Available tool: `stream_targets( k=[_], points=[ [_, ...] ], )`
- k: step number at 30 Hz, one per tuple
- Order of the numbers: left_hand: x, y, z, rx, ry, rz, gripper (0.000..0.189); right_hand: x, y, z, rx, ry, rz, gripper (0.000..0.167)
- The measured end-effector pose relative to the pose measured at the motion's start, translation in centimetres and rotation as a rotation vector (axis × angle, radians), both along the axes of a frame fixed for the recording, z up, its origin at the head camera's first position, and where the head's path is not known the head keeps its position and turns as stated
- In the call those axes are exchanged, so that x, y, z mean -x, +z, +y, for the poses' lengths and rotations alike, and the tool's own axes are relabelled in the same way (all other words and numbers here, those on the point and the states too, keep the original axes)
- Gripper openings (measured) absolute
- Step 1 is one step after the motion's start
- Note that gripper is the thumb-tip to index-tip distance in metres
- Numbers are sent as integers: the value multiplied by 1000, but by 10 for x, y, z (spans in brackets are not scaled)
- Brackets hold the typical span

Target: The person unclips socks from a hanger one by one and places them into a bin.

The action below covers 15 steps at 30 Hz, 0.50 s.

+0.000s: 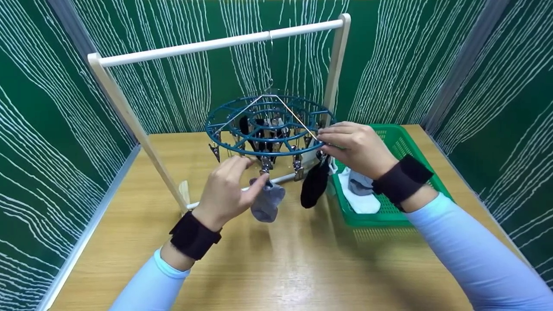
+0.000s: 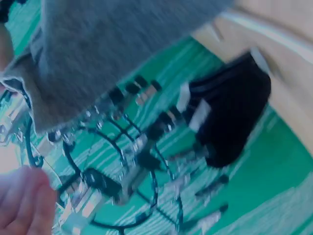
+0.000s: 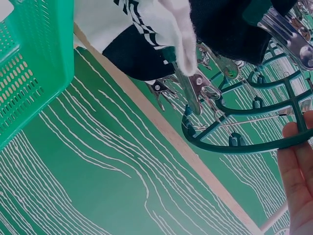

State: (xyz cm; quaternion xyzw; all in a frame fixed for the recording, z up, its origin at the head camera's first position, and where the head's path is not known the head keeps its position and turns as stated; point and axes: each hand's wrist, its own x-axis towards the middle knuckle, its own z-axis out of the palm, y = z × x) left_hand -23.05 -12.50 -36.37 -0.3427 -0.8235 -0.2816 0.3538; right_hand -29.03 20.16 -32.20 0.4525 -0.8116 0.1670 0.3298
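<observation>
A round dark-green clip hanger [image 1: 276, 153] hangs under the rack's bar. From its front edge a grey sock [image 1: 267, 205] dangles by a metal clip [image 1: 265, 163]. My left hand [image 1: 227, 190] is beside that clip, thumb near the sock's top; in the left wrist view the fingers [image 2: 29, 203] look fairly straight and apart from the sock. My right hand [image 1: 356, 144] holds the hanger's right rim between fingers and thumb. Just below it hangs a black sock [image 1: 314, 185]. More dark socks hang farther back, partly hidden by the ring.
The wooden rack [image 1: 125, 116] stands on the table [image 1: 276, 268]. At the right, a green basket [image 1: 345, 216] holds a white sock [image 1: 360, 201] and a grey sock [image 1: 359, 183]. Bare clips [image 1: 298, 166] hang around the ring. Green, white-streaked walls enclose the table.
</observation>
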Motion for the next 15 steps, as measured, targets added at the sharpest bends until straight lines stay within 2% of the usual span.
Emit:
stream_targets(
  k=[5,8,11,15],
  points=[
    [-1,8,1,-69,-72,-389,37,-1,-1,-1,2,-13,-3,23],
    [2,13,0,-102,-110,-552,41,-1,-1,-1,2,-21,-6,23],
    [5,15,-2,-110,-133,-648,42,-2,-2,-1,6,-27,-1,24],
    [9,14,-2,-123,-149,-707,41,-2,-3,0,7,-29,6,24]
  ],
)
